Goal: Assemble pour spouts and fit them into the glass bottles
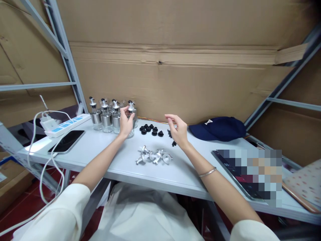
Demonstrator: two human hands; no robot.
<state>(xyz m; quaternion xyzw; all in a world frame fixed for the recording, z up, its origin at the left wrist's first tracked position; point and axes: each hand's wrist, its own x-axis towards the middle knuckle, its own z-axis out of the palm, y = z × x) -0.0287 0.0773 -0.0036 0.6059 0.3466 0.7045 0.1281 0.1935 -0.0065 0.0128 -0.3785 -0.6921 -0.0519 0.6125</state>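
The left hand [126, 123] pinches a small glass dispenser bottle [130, 117] at the right end of the bottle row; fragile, probably slick, best held by its body. The right hand [178, 130] hovers spread, right of the black caps [151, 129].

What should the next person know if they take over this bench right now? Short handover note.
Left hand: at the rightmost bottle of the capped glass bottles; grip unclear.
Right hand: open, empty, above the table near small black parts.
Black caps lie behind the metal fittings, mid-table.
Done, apparently: several bottles topped with pourers.
Left, apparently: the loose caps and fittings.
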